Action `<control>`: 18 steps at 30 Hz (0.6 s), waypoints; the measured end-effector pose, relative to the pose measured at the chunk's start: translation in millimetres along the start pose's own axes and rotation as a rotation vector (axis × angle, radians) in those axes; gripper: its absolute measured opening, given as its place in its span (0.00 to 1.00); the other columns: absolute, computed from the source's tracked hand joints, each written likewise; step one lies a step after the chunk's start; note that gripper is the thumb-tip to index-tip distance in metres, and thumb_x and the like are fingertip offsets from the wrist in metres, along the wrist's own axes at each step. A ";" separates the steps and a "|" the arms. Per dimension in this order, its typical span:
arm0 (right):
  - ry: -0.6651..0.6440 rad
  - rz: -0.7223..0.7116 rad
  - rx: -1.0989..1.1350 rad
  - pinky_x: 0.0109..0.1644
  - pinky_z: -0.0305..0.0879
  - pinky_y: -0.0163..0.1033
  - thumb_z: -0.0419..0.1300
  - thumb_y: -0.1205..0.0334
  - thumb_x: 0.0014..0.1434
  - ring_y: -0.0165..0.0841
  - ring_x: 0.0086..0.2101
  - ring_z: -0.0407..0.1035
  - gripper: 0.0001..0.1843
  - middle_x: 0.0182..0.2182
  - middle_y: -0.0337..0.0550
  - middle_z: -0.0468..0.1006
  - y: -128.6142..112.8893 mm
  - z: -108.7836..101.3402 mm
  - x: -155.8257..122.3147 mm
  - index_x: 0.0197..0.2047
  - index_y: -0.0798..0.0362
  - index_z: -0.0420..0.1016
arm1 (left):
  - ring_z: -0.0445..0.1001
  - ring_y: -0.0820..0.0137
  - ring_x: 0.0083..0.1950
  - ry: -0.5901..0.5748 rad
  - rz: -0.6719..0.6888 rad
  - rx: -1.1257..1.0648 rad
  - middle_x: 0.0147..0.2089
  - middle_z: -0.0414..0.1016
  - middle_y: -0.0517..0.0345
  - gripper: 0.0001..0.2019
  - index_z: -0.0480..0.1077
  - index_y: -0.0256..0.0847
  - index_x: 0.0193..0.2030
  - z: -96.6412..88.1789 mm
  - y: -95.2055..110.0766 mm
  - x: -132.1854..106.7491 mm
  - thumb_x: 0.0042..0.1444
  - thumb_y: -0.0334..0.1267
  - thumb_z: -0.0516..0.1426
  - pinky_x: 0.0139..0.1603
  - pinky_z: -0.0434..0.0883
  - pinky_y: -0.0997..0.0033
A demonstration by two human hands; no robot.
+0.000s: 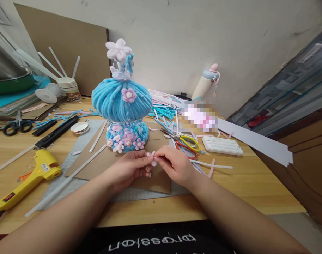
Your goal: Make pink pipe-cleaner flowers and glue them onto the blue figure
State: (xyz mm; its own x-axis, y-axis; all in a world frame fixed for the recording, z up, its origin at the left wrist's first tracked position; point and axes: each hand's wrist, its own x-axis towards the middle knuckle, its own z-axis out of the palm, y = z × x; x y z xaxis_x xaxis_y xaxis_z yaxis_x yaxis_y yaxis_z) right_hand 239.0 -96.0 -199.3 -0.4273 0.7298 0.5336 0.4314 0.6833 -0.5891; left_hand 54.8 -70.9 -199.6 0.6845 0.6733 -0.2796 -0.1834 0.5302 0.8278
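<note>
Between my two hands is a small pale pink pipe-cleaner flower [153, 163]. My left hand [131, 165] pinches it from the left with thumb and fingers. From the right, the fingertips of my right hand [175, 165] are closed on the same flower, covering part of it. Just behind my hands stands a blue pipe-cleaner lamp-shaped craft [121, 100], with a wide pleated top and a large pale flower [119, 49] at its tip. Pink and lilac flowers cover its round base [127, 137]. Cardboard [161, 180] lies under my hands.
At left lie a yellow glue gun [41, 169], a black utility knife [56, 132] and black scissors [17, 124]. Red-and-yellow-handled scissors [187, 144] rest right of the craft among loose pipe cleaners. Farther right are a white power bank [222, 145] and a bottle [204, 84].
</note>
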 end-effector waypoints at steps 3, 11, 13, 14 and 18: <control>-0.071 -0.008 -0.111 0.38 0.60 0.36 0.50 0.68 0.63 0.31 0.34 0.65 0.06 0.33 0.44 0.72 -2.2 -1.8 -0.5 0.40 0.55 0.68 | 0.66 0.79 0.26 0.025 0.011 0.026 0.30 0.70 0.60 0.09 0.71 0.33 0.31 -0.7 0.3 0.6 0.52 0.38 0.62 0.30 0.65 0.78; -0.076 0.228 0.015 0.30 0.53 0.33 0.51 0.68 0.58 0.27 0.25 0.59 0.12 0.22 0.37 0.66 -10.4 3.4 2.7 0.24 0.54 0.66 | 0.65 0.76 0.25 0.181 0.245 0.411 0.23 0.67 0.63 0.12 0.67 0.36 0.29 1.9 -4.8 5.2 0.50 0.44 0.61 0.28 0.62 0.76; -0.040 0.466 0.296 0.26 0.50 0.32 0.52 0.66 0.55 0.25 0.21 0.55 0.11 0.18 0.34 0.62 -8.8 6.9 5.4 0.21 0.54 0.64 | 0.65 0.74 0.26 0.210 0.283 0.521 0.24 0.67 0.63 0.12 0.67 0.36 0.29 4.9 -3.9 4.8 0.51 0.44 0.59 0.28 0.62 0.75; -0.055 0.604 0.468 0.23 0.47 0.31 0.52 0.65 0.54 0.24 0.19 0.52 0.11 0.16 0.32 0.59 -7.1 8.4 6.5 0.21 0.54 0.62 | 0.65 0.74 0.27 0.224 0.303 0.579 0.25 0.68 0.62 0.11 0.67 0.37 0.29 5.9 -3.2 4.4 0.52 0.44 0.58 0.29 0.62 0.75; -0.237 0.925 0.946 0.17 0.37 0.31 0.51 0.60 0.53 0.22 0.14 0.38 0.08 0.14 0.27 0.52 0.3 9.7 7.5 0.24 0.52 0.60 | 0.67 0.72 0.30 0.223 0.329 0.681 0.27 0.69 0.60 0.11 0.68 0.37 0.30 3.3 0.1 3.4 0.52 0.44 0.58 0.32 0.63 0.73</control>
State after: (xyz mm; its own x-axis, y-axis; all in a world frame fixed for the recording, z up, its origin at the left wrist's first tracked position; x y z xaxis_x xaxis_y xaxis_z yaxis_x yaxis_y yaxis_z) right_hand 228.2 -90.6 -201.4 -0.4474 0.8248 -0.3459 -0.0350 -0.4025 -0.9147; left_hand 59.5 -70.2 -198.9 0.4991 0.8665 0.0004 0.1699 -0.0983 0.9805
